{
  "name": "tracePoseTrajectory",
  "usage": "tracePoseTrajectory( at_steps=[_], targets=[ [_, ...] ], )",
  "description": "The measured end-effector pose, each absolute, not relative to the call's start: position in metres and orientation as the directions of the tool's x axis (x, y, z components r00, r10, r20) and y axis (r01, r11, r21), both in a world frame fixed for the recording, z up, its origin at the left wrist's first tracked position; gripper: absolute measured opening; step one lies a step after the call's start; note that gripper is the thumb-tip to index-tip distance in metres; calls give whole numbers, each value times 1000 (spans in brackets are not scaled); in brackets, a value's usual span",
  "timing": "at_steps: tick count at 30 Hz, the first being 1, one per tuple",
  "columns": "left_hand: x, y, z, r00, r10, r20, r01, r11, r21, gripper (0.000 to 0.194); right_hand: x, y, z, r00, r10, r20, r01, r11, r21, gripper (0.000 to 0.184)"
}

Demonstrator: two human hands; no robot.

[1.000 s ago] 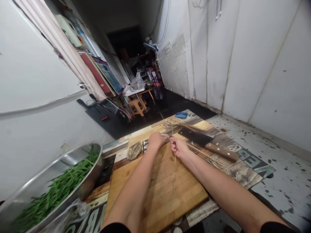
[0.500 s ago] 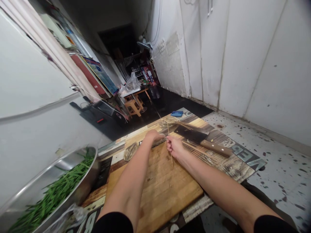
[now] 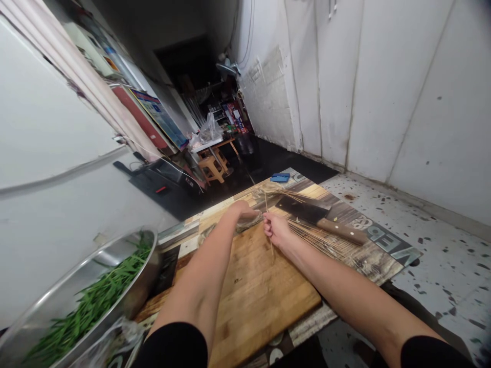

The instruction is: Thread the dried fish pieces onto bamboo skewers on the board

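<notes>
My right hand (image 3: 275, 227) is closed around a thin bamboo skewer (image 3: 266, 203) that stands nearly upright above the far part of the wooden cutting board (image 3: 264, 296). My left hand (image 3: 245, 210) is just left of it, over a pale, crinkled bag-like heap (image 3: 249, 222) at the board's far edge. Its thumb side points toward my right hand, while the other fingers are hidden, so I cannot tell what they hold. More skewers (image 3: 320, 241) lie spread to the right of my right hand. Behind them rests a cleaver (image 3: 341, 230) with a wooden handle.
A large steel bowl (image 3: 148, 276) of cut green leaves (image 3: 103, 301) stands at the left, beside a clear plastic bag (image 3: 115, 340). A blue object (image 3: 280, 177) and another crinkled heap (image 3: 267, 190) lie at the table's far end. A stool (image 3: 211, 169) stands farther back.
My left hand has drawn slightly left and away from my right hand, toward the pale heap. The right hand keeps the skewer in nearly the same place. The view has shifted slightly.
</notes>
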State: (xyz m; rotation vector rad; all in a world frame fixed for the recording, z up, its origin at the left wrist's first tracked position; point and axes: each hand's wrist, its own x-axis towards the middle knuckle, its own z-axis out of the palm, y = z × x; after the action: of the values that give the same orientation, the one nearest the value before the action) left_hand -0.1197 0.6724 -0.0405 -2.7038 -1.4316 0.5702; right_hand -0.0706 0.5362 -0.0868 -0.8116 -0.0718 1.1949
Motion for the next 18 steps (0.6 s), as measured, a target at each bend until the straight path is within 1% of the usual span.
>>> tracePoseTrajectory(
  at_steps=[4,11,15,18],
  targets=[
    [-123,671,-37,509,798,-324,789,-583,-196,64,-71,536,-87,404,843,-356,-794,130,-594,8],
    [-105,673,-52,468,829,-305,829,-531,-173,53,-73,536,-89,427,843,-327,-766,144,-626,9],
    [-100,676,-56,488,812,-321,817,-554,-161,53,-75,537,-90,446,836,-319,-751,156,-642,8],
    [-99,676,-56,506,803,-315,812,-567,-142,50,-76,536,-91,454,834,-314,-745,162,-647,6]
  ],
)
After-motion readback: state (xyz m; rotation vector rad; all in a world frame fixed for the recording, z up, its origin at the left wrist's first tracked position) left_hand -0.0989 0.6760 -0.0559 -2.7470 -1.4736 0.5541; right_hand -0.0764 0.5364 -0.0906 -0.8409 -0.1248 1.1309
